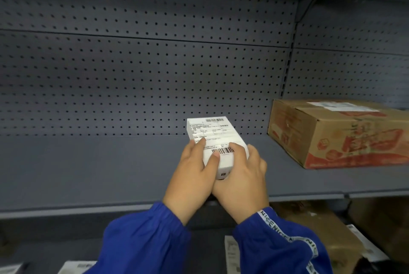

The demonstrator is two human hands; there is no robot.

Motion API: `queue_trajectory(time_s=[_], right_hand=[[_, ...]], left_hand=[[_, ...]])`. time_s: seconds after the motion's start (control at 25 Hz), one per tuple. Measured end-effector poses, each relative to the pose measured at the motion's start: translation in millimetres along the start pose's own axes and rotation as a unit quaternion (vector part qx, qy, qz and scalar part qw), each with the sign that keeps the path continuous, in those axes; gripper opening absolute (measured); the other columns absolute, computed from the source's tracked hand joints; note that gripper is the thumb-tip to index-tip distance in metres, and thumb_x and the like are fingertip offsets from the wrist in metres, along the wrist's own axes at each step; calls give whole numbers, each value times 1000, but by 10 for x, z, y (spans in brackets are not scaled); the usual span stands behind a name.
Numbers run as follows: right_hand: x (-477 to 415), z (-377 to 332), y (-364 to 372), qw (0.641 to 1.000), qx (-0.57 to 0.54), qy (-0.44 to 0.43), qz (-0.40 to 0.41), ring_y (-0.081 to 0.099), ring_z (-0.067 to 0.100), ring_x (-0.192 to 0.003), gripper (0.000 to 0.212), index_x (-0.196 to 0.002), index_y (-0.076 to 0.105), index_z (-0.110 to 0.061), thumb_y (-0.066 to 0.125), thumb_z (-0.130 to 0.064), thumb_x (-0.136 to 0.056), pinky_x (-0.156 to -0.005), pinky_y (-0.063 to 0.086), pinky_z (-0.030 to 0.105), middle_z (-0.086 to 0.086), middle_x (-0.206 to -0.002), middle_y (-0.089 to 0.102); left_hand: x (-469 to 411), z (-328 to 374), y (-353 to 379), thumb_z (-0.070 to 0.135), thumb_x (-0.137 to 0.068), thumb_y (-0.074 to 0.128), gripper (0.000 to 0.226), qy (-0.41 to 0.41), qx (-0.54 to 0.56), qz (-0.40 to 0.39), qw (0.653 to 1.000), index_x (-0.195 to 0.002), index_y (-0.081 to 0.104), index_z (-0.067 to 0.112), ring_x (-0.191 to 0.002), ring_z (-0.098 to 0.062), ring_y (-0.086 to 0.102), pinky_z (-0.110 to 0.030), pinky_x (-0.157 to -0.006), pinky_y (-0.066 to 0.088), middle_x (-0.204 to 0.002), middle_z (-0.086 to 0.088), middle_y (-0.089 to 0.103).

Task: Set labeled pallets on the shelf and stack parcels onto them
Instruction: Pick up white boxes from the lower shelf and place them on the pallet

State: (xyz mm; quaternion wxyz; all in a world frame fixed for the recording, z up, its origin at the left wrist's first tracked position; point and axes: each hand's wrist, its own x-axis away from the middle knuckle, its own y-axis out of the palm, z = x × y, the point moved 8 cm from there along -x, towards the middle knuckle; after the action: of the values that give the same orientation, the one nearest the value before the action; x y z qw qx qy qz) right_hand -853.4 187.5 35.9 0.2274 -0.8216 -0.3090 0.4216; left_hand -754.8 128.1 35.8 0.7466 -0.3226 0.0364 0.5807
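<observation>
A small white parcel (212, 134) with a shipping label and barcodes on top is held over the grey shelf (88, 167), near its middle. My left hand (191, 176) grips its near left side, thumb across the label. My right hand (241, 176) wraps its near right side from below. Both sleeves are blue. A brown cardboard parcel (340, 134) with red print and a white label lies flat on the shelf to the right. No pallet shows under either parcel.
A perforated grey back panel (143, 74) closes the shelf behind, with a slotted upright (287, 70) at right. Below the shelf edge (309, 196) lie more parcels: a brown box (336, 236) at right and white labelled packages (75, 267) at the bottom.
</observation>
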Motion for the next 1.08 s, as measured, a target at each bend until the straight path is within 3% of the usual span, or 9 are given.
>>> queue_trajectory(time_s=[0.16, 0.28, 0.4, 0.52, 0.64, 0.72, 0.84, 0.96, 1.08], right_hand=[[576, -149, -237, 998, -4, -27, 53, 24, 28, -129, 80, -136, 34, -22, 68, -45, -68, -98, 38, 36, 9, -147, 23], [1135, -159, -419, 993, 4, -41, 112, 31, 27, -124, 79, -129, 36, -25, 61, -57, -62, -86, 43, 34, 12, -143, 34], [1657, -12, -509, 993, 20, -18, 112, 28, 21, -120, 80, -127, 34, -30, 48, -66, -57, -78, 39, 31, 11, -142, 35], [2091, 255, -542, 992, 37, -8, 124, 33, 23, -118, 77, -125, 42, -27, 54, -64, -58, -75, 44, 37, 7, -139, 36], [2437, 672, -469, 986, 31, 48, 154, 42, 27, -116, 70, -119, 50, -25, 56, -66, -62, -80, 46, 37, 8, -136, 44], [2574, 1155, -281, 985, 57, 99, 129, 47, 28, -117, 79, -118, 53, -30, 44, -81, -59, -84, 50, 44, -2, -139, 44], [2671, 1975, 160, 985, 58, 154, 57, 54, 28, -114, 91, -114, 54, -38, 19, -95, -53, -83, 49, 50, -23, -141, 36], [2604, 2314, 296, 979, 57, 160, 112, 52, 38, -110, 76, -108, 66, -17, 64, -68, -51, -85, 49, 45, 7, -132, 53], [2470, 2655, 520, 984, 74, 135, 92, 51, 40, -105, 78, -107, 66, -14, 62, -68, -51, -85, 47, 45, 20, -122, 58]], left_hand=[[600, 185, -224, 30, -93, 44, 53, 41, 38, 6, 998, -144, 27, 26, -112, 16, 24, 8, -82, 20, -149, 13, 19], [1155, 228, -223, 31, -92, 46, 54, 79, 49, 1, 996, -143, 28, 25, -116, 25, 21, 2, -95, 24, -149, 16, 14], [1669, 179, -60, 53, -80, 38, 61, 103, 57, -28, 993, -137, 25, 35, -112, 37, 10, 12, -82, 20, -140, 29, 7], [2064, 40, 209, 74, -71, 26, 64, 102, 44, -69, 991, -128, 18, 46, -113, 38, 5, 12, -79, 20, -135, 38, -9], [2315, -220, 566, 87, -64, 11, 69, 91, 65, -109, 988, -129, 17, 63, -121, 32, 8, 10, -83, 22, -143, 40, -6], [2377, -476, 894, 90, -61, 8, 59, 63, 86, -152, 983, -119, 3, 78, -124, 29, 10, 9, -85, 23, -141, 43, -5], [2384, -872, 1472, 92, -56, 0, 60, 52, 67, -206, 975, -112, -18, 76, -127, 24, 9, 9, -90, 15, -142, 43, -6], [2253, -1279, 2013, 91, -59, -1, 66, 53, 55, -219, 973, -120, -13, 68, -132, 17, 15, 3, -98, 14, -139, 41, -17], [1976, -1729, 2356, 88, -65, 3, 68, -3, 64, -168, 984, -129, 13, 68, -125, 26, 15, 4, -93, 15, -145, 41, 4]])
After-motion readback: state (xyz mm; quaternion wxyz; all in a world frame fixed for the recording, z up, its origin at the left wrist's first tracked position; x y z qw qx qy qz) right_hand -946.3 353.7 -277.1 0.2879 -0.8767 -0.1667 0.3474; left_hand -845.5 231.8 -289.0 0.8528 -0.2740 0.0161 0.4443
